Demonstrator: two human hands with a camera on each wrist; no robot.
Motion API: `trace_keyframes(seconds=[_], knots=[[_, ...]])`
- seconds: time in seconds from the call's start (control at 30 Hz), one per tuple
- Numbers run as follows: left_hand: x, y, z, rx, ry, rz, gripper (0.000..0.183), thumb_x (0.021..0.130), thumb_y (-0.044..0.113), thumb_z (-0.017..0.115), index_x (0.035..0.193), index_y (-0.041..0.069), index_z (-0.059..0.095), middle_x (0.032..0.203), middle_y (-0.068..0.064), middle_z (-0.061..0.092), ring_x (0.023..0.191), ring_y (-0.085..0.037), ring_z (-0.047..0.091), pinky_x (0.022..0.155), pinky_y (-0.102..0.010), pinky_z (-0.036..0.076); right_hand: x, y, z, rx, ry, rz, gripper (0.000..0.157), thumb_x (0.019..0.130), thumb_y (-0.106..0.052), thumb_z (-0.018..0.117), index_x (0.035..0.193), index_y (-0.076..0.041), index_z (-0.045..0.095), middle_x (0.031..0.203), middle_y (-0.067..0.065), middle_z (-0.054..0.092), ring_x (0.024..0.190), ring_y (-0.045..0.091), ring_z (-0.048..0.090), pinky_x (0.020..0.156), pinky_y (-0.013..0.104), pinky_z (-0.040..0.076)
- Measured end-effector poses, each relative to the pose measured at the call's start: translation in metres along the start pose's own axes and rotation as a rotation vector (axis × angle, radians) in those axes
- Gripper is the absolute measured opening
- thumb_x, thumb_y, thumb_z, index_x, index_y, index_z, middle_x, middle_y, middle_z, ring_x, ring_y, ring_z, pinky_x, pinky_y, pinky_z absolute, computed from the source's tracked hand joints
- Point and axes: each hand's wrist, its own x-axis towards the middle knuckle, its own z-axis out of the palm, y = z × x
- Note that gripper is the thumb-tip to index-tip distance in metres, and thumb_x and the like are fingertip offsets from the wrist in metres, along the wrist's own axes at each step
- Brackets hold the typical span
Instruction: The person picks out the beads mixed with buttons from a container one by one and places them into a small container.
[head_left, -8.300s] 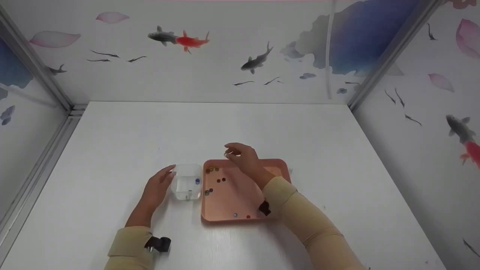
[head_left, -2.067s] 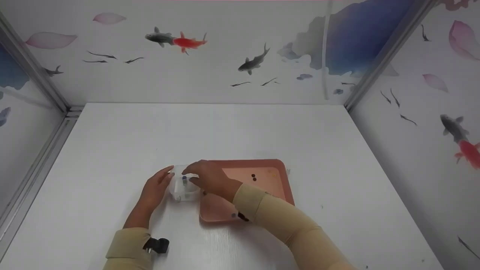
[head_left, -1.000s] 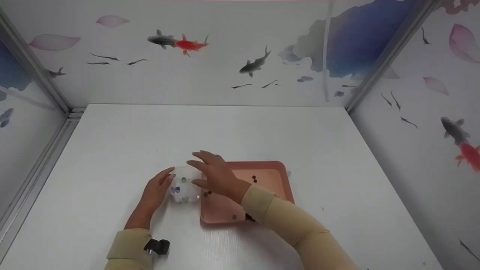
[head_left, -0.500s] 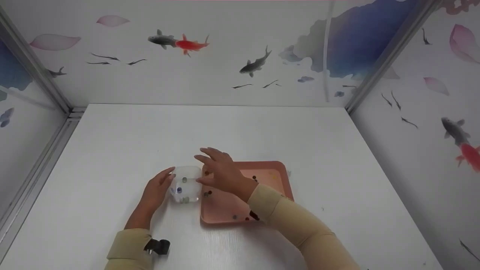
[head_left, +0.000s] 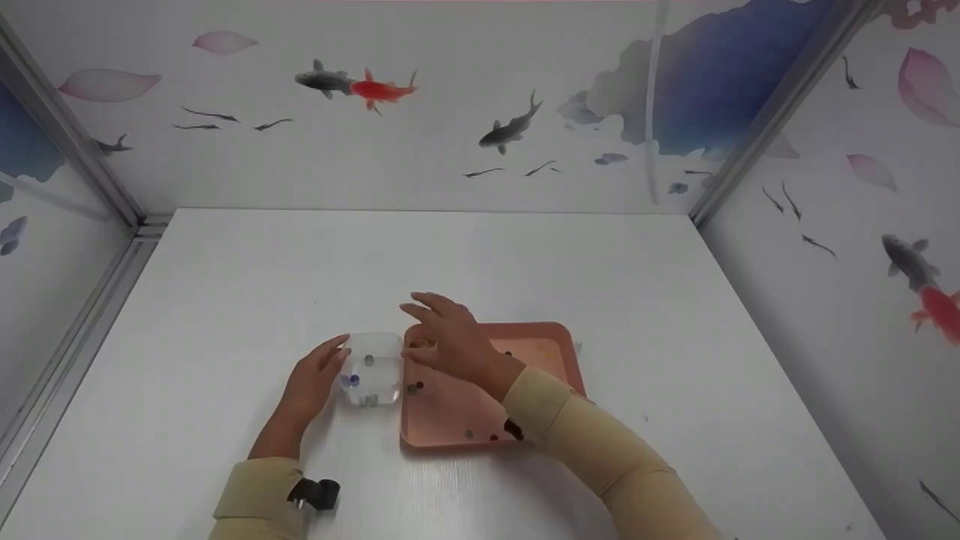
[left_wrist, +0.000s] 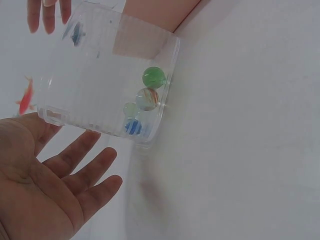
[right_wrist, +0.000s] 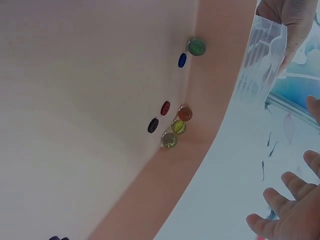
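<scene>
- Left hand (head_left: 315,375): relaxed fingers are touching clear square plastic box (head_left: 381,343) at ten o'clock, probably steadying it.
- Right hand (head_left: 454,341): grip is hovering apart over salmon rectangular tray (head_left: 457,412), toward eleven o'clock.
- Box: sitting at tray's nine o'clock; holding green glass marble (left_wrist: 153,77), blue-streaked glass marble (left_wrist: 133,126), others.
- Tray: bearing glass marbles (right_wrist: 196,46), flat buttons (right_wrist: 165,108).

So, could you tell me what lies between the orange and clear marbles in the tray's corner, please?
A yellow marble, seen in the right wrist view.
</scene>
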Motion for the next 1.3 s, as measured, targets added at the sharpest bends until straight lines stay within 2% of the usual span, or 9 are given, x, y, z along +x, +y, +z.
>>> trace_keyframes(seconds=[0.33, 0.5, 0.7, 0.93, 1.13, 1.3], knots=[[0.001, -0.001, 0.000, 0.008, -0.012, -0.022, 0.051, 0.105, 0.037, 0.038, 0.149, 0.011, 0.037, 0.147, -0.021, 0.042, 0.140, -0.040, 0.030, 0.115, -0.053, 0.022, -0.005, 0.009, -0.002, 0.055, 0.045, -0.019, 0.062, 0.088, -0.032, 0.072, 0.142, -0.011, 0.048, 0.149, 0.010, 0.042, 0.137, 0.025, 0.039, 0.108, 0.049, 0.037], [0.001, -0.002, 0.000, 0.005, -0.013, -0.021, 0.051, 0.105, 0.038, 0.038, 0.149, 0.012, 0.037, 0.147, -0.021, 0.042, 0.140, -0.040, 0.031, 0.115, -0.053, 0.023, -0.007, 0.013, -0.001, 0.079, 0.064, -0.024, 0.062, 0.088, -0.031, 0.072, 0.141, -0.009, 0.049, 0.148, 0.011, 0.043, 0.137, 0.026, 0.040, 0.107, 0.050, 0.038], [0.001, -0.001, 0.000, 0.008, -0.006, -0.022, 0.051, 0.105, 0.037, 0.038, 0.149, 0.011, 0.037, 0.146, -0.022, 0.043, 0.139, -0.040, 0.032, 0.115, -0.053, 0.024, -0.008, 0.017, -0.001, 0.129, 0.039, 0.030, 0.061, 0.090, -0.029, 0.070, 0.143, -0.010, 0.046, 0.149, 0.012, 0.040, 0.138, 0.028, 0.038, 0.108, 0.049, 0.037], [0.003, -0.004, 0.000, -0.016, -0.004, -0.014, 0.049, 0.105, 0.035, 0.040, 0.148, 0.012, 0.038, 0.146, -0.021, 0.044, 0.139, -0.040, 0.033, 0.115, -0.053, 0.023, -0.008, 0.020, -0.003, 0.180, -0.011, 0.140, 0.062, 0.092, -0.032, 0.068, 0.145, -0.013, 0.043, 0.152, 0.008, 0.037, 0.139, 0.027, 0.036, 0.110, 0.046, 0.037], [0.004, -0.004, 0.001, -0.004, -0.004, -0.041, 0.050, 0.105, 0.037, 0.039, 0.148, 0.014, 0.038, 0.147, -0.020, 0.043, 0.140, -0.039, 0.031, 0.116, -0.052, 0.022, -0.009, 0.024, -0.001, 0.206, -0.022, 0.157, 0.062, 0.092, -0.035, 0.066, 0.146, -0.014, 0.042, 0.152, 0.007, 0.037, 0.140, 0.027, 0.035, 0.111, 0.047, 0.035], [0.002, -0.002, 0.001, 0.008, -0.001, -0.032, 0.050, 0.105, 0.038, 0.038, 0.148, 0.013, 0.039, 0.147, -0.020, 0.043, 0.140, -0.039, 0.030, 0.116, -0.052, 0.022, -0.011, 0.025, -0.002, 0.229, -0.027, 0.165, 0.063, 0.092, -0.033, 0.066, 0.146, -0.014, 0.041, 0.152, 0.008, 0.037, 0.140, 0.028, 0.035, 0.111, 0.046, 0.035]])
